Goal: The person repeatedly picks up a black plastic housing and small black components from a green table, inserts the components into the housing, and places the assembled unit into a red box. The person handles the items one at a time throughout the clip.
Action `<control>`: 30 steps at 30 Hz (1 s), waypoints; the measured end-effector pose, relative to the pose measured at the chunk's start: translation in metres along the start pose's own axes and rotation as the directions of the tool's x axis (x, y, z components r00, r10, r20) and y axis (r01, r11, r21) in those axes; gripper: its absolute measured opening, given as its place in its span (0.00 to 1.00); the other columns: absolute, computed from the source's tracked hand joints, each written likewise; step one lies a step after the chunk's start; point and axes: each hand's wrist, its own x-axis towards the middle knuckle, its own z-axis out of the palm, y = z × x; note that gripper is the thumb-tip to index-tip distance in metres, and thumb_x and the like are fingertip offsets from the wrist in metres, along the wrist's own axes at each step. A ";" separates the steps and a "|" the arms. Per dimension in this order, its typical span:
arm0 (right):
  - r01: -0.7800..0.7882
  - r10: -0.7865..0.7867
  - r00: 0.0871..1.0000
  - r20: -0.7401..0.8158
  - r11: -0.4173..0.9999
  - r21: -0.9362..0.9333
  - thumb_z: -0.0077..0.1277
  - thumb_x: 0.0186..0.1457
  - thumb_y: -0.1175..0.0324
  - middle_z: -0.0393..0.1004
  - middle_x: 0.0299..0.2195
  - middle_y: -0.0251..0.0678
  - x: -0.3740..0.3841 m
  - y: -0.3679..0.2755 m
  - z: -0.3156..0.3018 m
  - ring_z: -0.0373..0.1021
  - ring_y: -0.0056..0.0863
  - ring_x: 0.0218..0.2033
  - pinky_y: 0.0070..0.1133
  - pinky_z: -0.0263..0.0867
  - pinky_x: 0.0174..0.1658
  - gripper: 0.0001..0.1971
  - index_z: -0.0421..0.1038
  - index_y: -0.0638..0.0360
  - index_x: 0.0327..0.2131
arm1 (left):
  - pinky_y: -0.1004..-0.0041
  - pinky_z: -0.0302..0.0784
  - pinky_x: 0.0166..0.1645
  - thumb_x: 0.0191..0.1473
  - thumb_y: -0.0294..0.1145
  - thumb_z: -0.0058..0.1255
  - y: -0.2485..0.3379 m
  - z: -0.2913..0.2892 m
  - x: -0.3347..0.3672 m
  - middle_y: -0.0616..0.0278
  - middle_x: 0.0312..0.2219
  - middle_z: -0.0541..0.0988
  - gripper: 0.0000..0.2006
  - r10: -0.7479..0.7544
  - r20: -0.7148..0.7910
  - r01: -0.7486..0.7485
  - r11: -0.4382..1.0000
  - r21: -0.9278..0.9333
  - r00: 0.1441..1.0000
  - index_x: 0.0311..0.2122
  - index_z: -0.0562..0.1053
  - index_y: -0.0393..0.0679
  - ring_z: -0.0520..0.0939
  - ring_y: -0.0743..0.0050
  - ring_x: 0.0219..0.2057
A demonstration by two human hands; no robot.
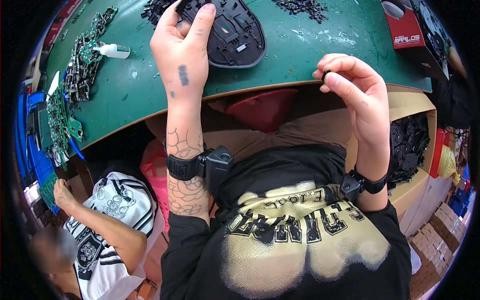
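Observation:
My left hand (181,52) grips a black plastic housing (239,42) by its left side, thumb on top. The housing is rounded at the near end, with ribs and recesses inside and a small pale rectangular piece. Its far end runs out of the picture. To the right, past the table edge, my right hand (361,85) is raised with thumb and fingertips pinched on a small black part (325,75). Fingers mostly cover that part, so its exact kind is not clear. The two hands are well apart.
On the green table (150,95) lie a pile of small black parts (304,8), circuit boards (82,67) and a white bottle (116,50). A red box (410,32) stands far right. Below is a cardboard box (425,102) of black parts. A co-worker (112,220) sits at left.

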 end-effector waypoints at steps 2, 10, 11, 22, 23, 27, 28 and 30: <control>0.040 -0.040 0.999 0.012 0.999 -0.017 0.56 0.51 0.79 0.75 0.42 0.38 -0.001 0.000 0.005 0.71 0.23 0.42 0.20 0.66 0.49 0.06 0.76 0.66 0.35 | 0.84 0.69 0.31 0.56 0.26 0.54 0.003 0.002 -0.006 0.67 0.28 0.76 0.15 -0.035 -0.018 0.036 0.999 0.036 0.999 0.49 0.72 0.34 0.74 0.87 0.25; -0.038 0.035 0.999 0.037 0.995 0.093 0.59 0.48 0.83 0.72 0.44 0.39 -0.014 -0.006 0.039 0.72 0.20 0.41 0.17 0.70 0.47 0.07 0.75 0.69 0.34 | 0.85 0.74 0.28 0.56 0.21 0.52 0.053 0.022 -0.071 0.60 0.32 0.80 0.18 -0.177 0.058 0.161 0.964 0.210 0.983 0.53 0.67 0.32 0.78 0.86 0.24; -0.045 0.044 0.999 0.024 0.996 0.072 0.59 0.48 0.82 0.73 0.43 0.38 -0.015 -0.006 0.041 0.73 0.20 0.40 0.17 0.70 0.46 0.07 0.75 0.69 0.33 | 0.87 0.73 0.28 0.56 0.21 0.51 0.051 0.025 -0.075 0.61 0.31 0.80 0.19 -0.163 0.060 0.151 0.975 0.161 0.985 0.53 0.67 0.33 0.77 0.88 0.24; -0.383 0.318 0.913 0.255 0.884 0.269 0.56 0.53 0.78 0.75 0.42 0.40 -0.007 -0.002 0.027 0.73 0.22 0.41 0.20 0.70 0.47 0.19 0.66 0.69 0.49 | 0.84 0.74 0.32 0.56 0.22 0.51 0.049 0.026 -0.079 0.66 0.32 0.80 0.21 -0.243 0.230 0.238 0.970 0.050 0.943 0.56 0.66 0.34 0.78 0.88 0.27; -0.333 0.275 0.932 0.236 0.907 0.259 0.55 0.53 0.78 0.75 0.43 0.40 -0.007 -0.002 0.026 0.73 0.22 0.42 0.20 0.70 0.48 0.19 0.67 0.69 0.49 | 0.85 0.73 0.31 0.57 0.23 0.51 0.049 0.025 -0.079 0.66 0.31 0.79 0.21 -0.261 0.249 0.259 0.965 0.039 0.933 0.56 0.66 0.34 0.77 0.89 0.27; -0.099 0.077 0.992 0.105 0.968 0.229 0.53 0.55 0.78 0.74 0.45 0.38 -0.009 -0.003 0.017 0.72 0.23 0.45 0.20 0.69 0.48 0.19 0.65 0.69 0.50 | 0.81 0.70 0.27 0.56 0.32 0.52 0.050 0.006 -0.076 0.64 0.22 0.78 0.18 -0.213 0.464 0.187 0.977 0.102 0.860 0.51 0.71 0.37 0.75 0.83 0.21; -0.100 0.082 0.993 0.085 0.966 0.239 0.52 0.55 0.78 0.74 0.44 0.39 -0.009 -0.009 0.008 0.73 0.24 0.44 0.20 0.70 0.47 0.19 0.64 0.69 0.51 | 0.78 0.70 0.27 0.55 0.32 0.52 0.042 -0.005 -0.077 0.62 0.21 0.77 0.17 -0.124 0.578 0.038 0.987 0.159 0.807 0.48 0.73 0.38 0.76 0.79 0.20; -0.074 0.072 0.997 0.019 0.965 0.253 0.49 0.57 0.77 0.74 0.44 0.40 -0.008 -0.015 -0.006 0.74 0.25 0.43 0.20 0.73 0.45 0.19 0.62 0.69 0.52 | 0.74 0.72 0.29 0.53 0.32 0.51 0.034 -0.015 -0.081 0.58 0.20 0.77 0.13 -0.267 0.753 -0.043 0.930 0.364 0.601 0.42 0.76 0.38 0.78 0.71 0.21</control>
